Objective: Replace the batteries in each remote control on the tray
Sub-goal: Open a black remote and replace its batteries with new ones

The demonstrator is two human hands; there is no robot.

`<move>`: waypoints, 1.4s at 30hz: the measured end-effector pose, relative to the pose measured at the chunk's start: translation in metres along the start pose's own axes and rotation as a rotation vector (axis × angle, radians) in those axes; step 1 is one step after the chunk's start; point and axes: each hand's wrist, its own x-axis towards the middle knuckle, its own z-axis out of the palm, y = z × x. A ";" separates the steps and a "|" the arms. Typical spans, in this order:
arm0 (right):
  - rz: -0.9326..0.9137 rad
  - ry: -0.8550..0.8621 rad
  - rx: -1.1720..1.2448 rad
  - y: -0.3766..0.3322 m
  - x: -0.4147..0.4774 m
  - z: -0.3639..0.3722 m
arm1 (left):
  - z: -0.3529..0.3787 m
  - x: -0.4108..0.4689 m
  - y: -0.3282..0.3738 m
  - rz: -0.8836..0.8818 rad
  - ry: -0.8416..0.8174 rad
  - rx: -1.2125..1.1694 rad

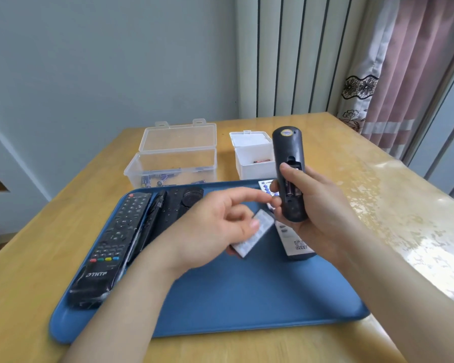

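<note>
Your right hand [323, 213] holds the black remote [288, 150] upright above the blue tray [247, 297], fingers wrapped around it, compartment open, batteries seated. Your left hand [210, 224] pinches the grey battery cover [249, 243] in its fingers. Other remotes [110, 247] lie on the tray.

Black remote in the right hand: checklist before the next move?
1. Right hand grip on black remote: ok, fingers wrapped round it.
2. Battery bay open, facing the camera: ok.
3. Cells in bay: ok, at least one visible; polarity cannot tell.
4. Left hand holds pale ribbed piece: ok; whether it is this remote's cover, cannot tell.
5. Blue tray under both hands: ok.
</note>
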 end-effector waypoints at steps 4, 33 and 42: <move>0.014 0.008 -0.007 0.001 0.000 0.001 | -0.007 -0.005 -0.001 -0.075 -0.262 0.260; 0.212 -0.236 0.145 0.013 -0.005 0.010 | 0.018 0.010 -0.015 0.481 0.611 0.814; 0.181 -0.244 0.131 0.014 -0.005 0.009 | 0.021 0.010 -0.014 0.465 0.593 0.720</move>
